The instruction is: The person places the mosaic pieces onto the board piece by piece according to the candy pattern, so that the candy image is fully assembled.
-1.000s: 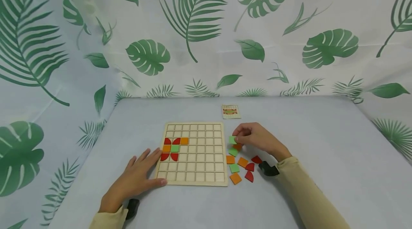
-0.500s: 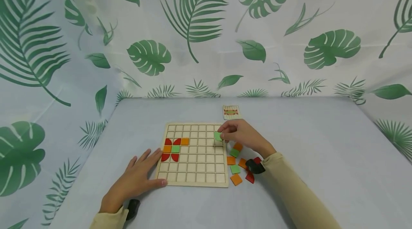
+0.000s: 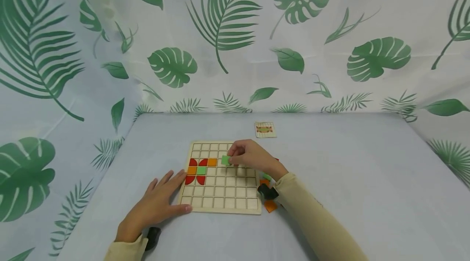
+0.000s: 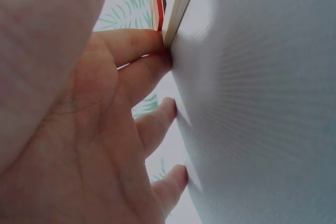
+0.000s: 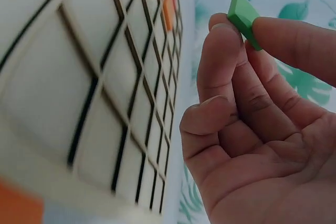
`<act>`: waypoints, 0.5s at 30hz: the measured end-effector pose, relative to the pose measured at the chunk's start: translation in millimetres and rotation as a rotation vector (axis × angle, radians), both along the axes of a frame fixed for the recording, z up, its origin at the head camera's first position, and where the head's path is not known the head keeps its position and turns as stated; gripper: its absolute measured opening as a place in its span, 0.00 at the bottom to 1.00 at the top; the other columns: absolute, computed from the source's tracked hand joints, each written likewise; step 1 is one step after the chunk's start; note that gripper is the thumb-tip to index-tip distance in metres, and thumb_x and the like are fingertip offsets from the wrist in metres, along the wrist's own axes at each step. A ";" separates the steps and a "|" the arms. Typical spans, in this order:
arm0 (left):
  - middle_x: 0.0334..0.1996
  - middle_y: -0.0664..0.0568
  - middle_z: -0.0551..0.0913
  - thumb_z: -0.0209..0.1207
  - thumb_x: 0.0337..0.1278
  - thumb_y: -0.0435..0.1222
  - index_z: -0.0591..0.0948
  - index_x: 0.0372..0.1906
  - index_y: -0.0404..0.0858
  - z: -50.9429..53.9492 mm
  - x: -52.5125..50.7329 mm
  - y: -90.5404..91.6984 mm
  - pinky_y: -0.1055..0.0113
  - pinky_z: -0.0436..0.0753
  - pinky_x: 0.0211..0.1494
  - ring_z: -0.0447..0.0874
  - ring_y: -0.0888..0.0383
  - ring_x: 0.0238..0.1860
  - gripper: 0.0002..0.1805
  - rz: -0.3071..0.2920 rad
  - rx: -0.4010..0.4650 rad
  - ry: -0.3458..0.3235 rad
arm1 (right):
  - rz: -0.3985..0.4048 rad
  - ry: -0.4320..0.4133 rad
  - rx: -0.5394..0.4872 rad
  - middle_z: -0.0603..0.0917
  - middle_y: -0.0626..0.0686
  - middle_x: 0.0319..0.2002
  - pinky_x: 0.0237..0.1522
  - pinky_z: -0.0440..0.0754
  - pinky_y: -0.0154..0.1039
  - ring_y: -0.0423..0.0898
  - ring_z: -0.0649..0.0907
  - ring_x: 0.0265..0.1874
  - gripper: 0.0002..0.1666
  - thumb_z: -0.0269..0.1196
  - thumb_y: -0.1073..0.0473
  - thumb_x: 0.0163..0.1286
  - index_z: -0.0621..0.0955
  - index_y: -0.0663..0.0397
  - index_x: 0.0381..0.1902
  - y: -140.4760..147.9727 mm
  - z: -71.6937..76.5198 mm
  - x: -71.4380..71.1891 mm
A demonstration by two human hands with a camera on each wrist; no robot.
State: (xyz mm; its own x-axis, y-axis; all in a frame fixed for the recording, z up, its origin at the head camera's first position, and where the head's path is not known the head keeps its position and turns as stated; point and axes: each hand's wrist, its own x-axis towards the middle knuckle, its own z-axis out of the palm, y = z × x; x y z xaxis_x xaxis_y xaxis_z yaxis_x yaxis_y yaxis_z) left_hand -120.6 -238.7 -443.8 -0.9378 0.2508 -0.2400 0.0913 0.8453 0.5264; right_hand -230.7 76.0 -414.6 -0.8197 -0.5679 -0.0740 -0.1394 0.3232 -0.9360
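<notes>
My right hand (image 3: 251, 155) pinches a green square tile (image 3: 225, 160) between thumb and fingers, held above the wooden grid board (image 3: 224, 202). In the right wrist view the green tile (image 5: 243, 18) sits at the fingertips, apart from the board. Fingers spread, my left hand (image 3: 156, 204) rests at the board's left edge, its thumb on the lower left corner; in the left wrist view fingertips (image 4: 163, 61) touch that edge. Red quarter-round tiles (image 3: 189, 180), orange squares (image 3: 212, 162) and one green square (image 3: 201, 170) lie in the board's left cells.
A small pattern card (image 3: 265, 129) lies behind the board. Loose tiles, including an orange square (image 3: 270, 206), lie right of the board, partly hidden beneath my right wrist and its black wrist camera (image 3: 268, 191). A leaf-print cloth (image 3: 235, 49) hangs behind the table.
My right hand has lifted the green tile from the loose tiles and carried it left over the board, near the orange square. The left hand has stayed in place.
</notes>
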 end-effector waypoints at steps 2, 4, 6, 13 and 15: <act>0.83 0.44 0.63 0.76 0.54 0.60 0.63 0.85 0.41 -0.7 -0.1 -0.1 0.29 0.39 0.80 0.46 0.36 0.85 0.59 0.000 0.000 0.001 | 0.016 0.001 0.007 0.87 0.55 0.32 0.38 0.79 0.43 0.61 0.86 0.35 0.04 0.68 0.63 0.74 0.84 0.59 0.42 -7.6 -1.1 -0.4; 0.83 0.44 0.63 0.76 0.53 0.60 0.63 0.85 0.41 -1.0 -0.2 -0.1 0.29 0.39 0.80 0.46 0.36 0.85 0.59 0.000 0.000 0.003 | 0.032 0.010 0.020 0.86 0.55 0.30 0.35 0.77 0.41 0.61 0.85 0.34 0.04 0.68 0.63 0.73 0.84 0.58 0.41 -14.5 -2.2 -1.1; 0.83 0.44 0.63 0.76 0.54 0.60 0.63 0.85 0.41 -0.9 -0.2 -0.1 0.29 0.39 0.80 0.46 0.36 0.85 0.59 -0.001 0.001 0.006 | 0.041 0.021 0.035 0.86 0.53 0.30 0.34 0.76 0.39 0.58 0.85 0.33 0.04 0.68 0.63 0.73 0.84 0.58 0.41 -21.5 -3.7 -2.4; 0.83 0.44 0.63 0.76 0.54 0.60 0.63 0.85 0.40 1.2 0.7 0.5 0.27 0.40 0.80 0.47 0.35 0.84 0.59 -0.016 -0.001 0.023 | 0.035 0.058 0.070 0.86 0.50 0.30 0.34 0.77 0.37 0.44 0.79 0.29 0.03 0.69 0.65 0.73 0.87 0.59 0.38 -40.8 -8.5 -6.6; 0.83 0.44 0.63 0.76 0.54 0.60 0.63 0.85 0.40 0.9 1.0 0.1 0.27 0.41 0.80 0.47 0.35 0.84 0.59 -0.016 -0.004 0.025 | 0.037 0.081 0.092 0.86 0.48 0.31 0.36 0.78 0.37 0.43 0.79 0.30 0.02 0.69 0.65 0.72 0.87 0.59 0.37 -45.1 -9.8 -6.9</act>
State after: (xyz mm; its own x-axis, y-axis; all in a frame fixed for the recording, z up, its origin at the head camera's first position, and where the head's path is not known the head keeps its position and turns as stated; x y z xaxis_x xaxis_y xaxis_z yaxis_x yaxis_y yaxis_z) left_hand -119.6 -238.6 -442.9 -0.9395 0.2648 -0.2172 0.1180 0.8456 0.5205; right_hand -237.6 30.9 -424.4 -0.8038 -0.5918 -0.0611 -0.2272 0.4002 -0.8878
